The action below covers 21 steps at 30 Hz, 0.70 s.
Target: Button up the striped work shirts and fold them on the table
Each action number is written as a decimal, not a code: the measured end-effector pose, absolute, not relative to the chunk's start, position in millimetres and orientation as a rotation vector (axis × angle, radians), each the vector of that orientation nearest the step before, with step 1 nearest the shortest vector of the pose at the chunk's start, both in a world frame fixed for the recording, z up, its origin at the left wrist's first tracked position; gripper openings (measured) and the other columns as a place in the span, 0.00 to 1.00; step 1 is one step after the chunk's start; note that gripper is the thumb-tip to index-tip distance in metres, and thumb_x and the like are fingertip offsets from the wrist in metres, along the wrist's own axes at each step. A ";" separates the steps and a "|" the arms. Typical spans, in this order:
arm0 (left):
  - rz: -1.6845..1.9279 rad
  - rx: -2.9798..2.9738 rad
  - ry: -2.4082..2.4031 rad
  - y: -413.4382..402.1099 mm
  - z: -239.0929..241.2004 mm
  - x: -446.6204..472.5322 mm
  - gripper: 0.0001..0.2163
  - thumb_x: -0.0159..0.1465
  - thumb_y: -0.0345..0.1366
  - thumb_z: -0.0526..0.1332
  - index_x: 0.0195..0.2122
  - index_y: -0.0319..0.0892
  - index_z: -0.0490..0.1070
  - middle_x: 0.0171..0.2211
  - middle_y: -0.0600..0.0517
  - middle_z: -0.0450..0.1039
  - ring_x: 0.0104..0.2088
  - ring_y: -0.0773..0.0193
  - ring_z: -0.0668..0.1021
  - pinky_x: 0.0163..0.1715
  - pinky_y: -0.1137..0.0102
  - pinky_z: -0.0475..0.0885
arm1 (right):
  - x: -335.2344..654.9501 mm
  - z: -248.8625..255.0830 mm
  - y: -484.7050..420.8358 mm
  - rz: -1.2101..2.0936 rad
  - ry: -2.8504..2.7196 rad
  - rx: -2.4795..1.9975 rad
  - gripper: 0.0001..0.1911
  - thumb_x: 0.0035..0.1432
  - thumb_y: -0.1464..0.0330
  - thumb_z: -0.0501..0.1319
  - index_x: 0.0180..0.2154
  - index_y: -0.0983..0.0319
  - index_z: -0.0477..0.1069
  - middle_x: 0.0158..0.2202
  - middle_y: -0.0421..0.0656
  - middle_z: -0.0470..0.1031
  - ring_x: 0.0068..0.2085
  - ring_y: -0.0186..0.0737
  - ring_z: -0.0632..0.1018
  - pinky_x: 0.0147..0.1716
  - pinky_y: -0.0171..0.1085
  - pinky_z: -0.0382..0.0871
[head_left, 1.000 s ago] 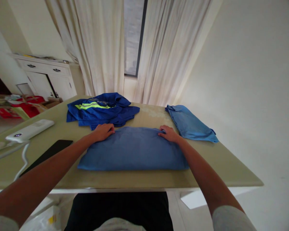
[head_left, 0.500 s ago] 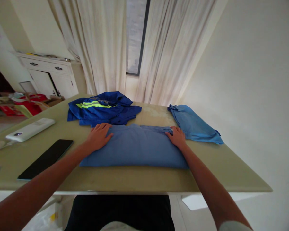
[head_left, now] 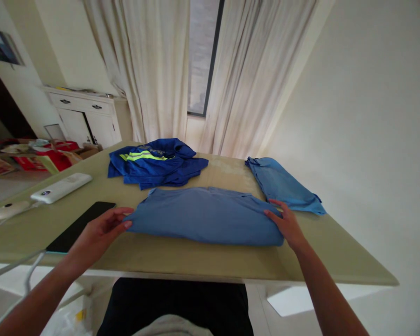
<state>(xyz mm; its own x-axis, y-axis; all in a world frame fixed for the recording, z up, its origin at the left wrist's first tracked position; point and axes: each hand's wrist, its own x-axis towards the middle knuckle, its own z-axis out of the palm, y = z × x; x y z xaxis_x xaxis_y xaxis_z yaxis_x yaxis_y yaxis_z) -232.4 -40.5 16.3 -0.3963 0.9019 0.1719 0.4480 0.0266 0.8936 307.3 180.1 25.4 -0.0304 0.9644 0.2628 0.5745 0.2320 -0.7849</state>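
Observation:
A folded mid-blue garment (head_left: 205, 215) lies across the middle of the pale green table (head_left: 210, 261). My left hand (head_left: 100, 232) sits at the garment's near left corner, fingers extended and touching its edge. My right hand (head_left: 287, 225) rests on the near right end of the cloth, fingers spread flat. Neither hand has lifted the fabric.
A crumpled dark blue shirt with yellow-green stripes (head_left: 154, 161) lies at the back of the table. A folded light blue garment (head_left: 283, 186) lies at the back right. A black phone (head_left: 80, 226), a white power bank (head_left: 61, 187) and a white mouse (head_left: 9, 210) sit left.
Both hands slid from the garment's far edge back to its near corners. The camera view shifted slightly, and the far edge now shows a collar shape.

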 end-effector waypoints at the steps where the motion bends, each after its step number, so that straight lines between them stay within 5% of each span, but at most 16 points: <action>1: 1.353 1.340 1.806 -44.3 15.7 -235.6 0.29 0.51 0.59 0.72 0.49 0.48 0.77 0.38 0.48 0.80 0.40 0.53 0.81 0.41 0.66 0.76 | 313.2 25.9 173.7 0.614 -1.705 -1.429 0.36 0.54 0.47 0.67 0.59 0.56 0.71 0.49 0.48 0.80 0.41 0.50 0.81 0.42 0.47 0.75; 4: 1.224 1.329 1.807 -50.5 5.6 -244.3 0.29 0.49 0.60 0.72 0.47 0.48 0.78 0.32 0.49 0.79 0.34 0.54 0.80 0.35 0.66 0.75 | 328.5 20.7 158.8 0.624 -1.749 -1.579 0.37 0.52 0.46 0.68 0.57 0.58 0.73 0.38 0.46 0.82 0.35 0.48 0.80 0.38 0.45 0.74; 7: 1.103 1.372 1.953 -38.7 -5.7 -250.9 0.30 0.52 0.64 0.67 0.46 0.47 0.78 0.37 0.46 0.81 0.38 0.49 0.82 0.39 0.62 0.78 | 330.1 11.7 154.5 0.694 -1.746 -1.735 0.37 0.50 0.45 0.69 0.54 0.61 0.74 0.33 0.46 0.81 0.35 0.50 0.81 0.39 0.46 0.75; 12: 1.009 1.813 2.134 30.6 8.1 -243.0 0.33 0.59 0.65 0.59 0.52 0.43 0.75 0.54 0.37 0.77 0.58 0.38 0.76 0.63 0.49 0.66 | 298.4 16.1 175.6 0.871 -1.733 -1.562 0.35 0.54 0.42 0.67 0.53 0.60 0.76 0.47 0.51 0.81 0.48 0.56 0.81 0.48 0.50 0.76; 17: 0.722 2.150 1.767 129.3 38.0 -180.7 0.36 0.59 0.65 0.58 0.56 0.41 0.74 0.60 0.38 0.73 0.62 0.40 0.73 0.65 0.52 0.64 | 249.8 33.9 226.8 0.438 -2.048 -1.615 0.50 0.48 0.46 0.73 0.67 0.59 0.65 0.68 0.58 0.63 0.69 0.64 0.64 0.67 0.60 0.56; 21: 0.280 2.234 1.705 190.8 41.3 -133.0 0.47 0.57 0.66 0.61 0.66 0.32 0.64 0.69 0.32 0.62 0.68 0.37 0.66 0.67 0.53 0.60 | 212.3 39.3 258.1 0.351 -2.497 -1.499 0.58 0.46 0.46 0.75 0.72 0.55 0.54 0.75 0.55 0.47 0.73 0.64 0.54 0.69 0.62 0.51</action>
